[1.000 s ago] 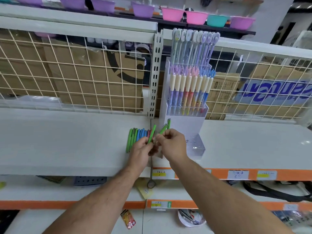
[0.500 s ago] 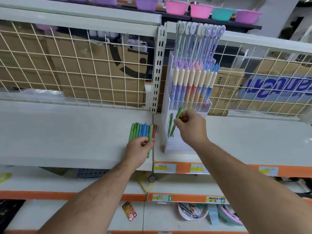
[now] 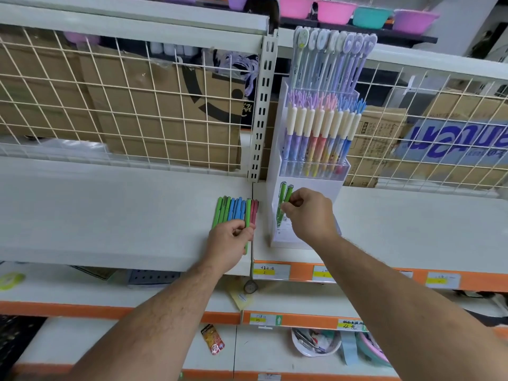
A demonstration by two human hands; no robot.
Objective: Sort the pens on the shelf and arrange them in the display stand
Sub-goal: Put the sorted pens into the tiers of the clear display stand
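A row of green, blue and red pens (image 3: 235,211) lies flat on the white shelf (image 3: 110,210). My left hand (image 3: 229,243) rests on their near ends and pinches one green pen (image 3: 248,215) from the row. To the right stands a white tiered display stand (image 3: 277,166) with pastel pens in its upper tiers. Two green pens (image 3: 283,198) stand upright in its lowest tier. My right hand (image 3: 308,214) pinches the right one of them (image 3: 287,194) at the stand's front.
A wire grid (image 3: 137,105) backs the shelf, with cardboard boxes (image 3: 165,119) behind it. A slotted upright post (image 3: 261,111) stands just left of the stand. Coloured bowls (image 3: 371,16) sit on the top shelf. Lower shelves with orange price strips (image 3: 357,276) hold small items.
My right hand carried a green pen from the row up to the stand and set it beside the first green pen in the lowest tier. My left hand stayed on the row.
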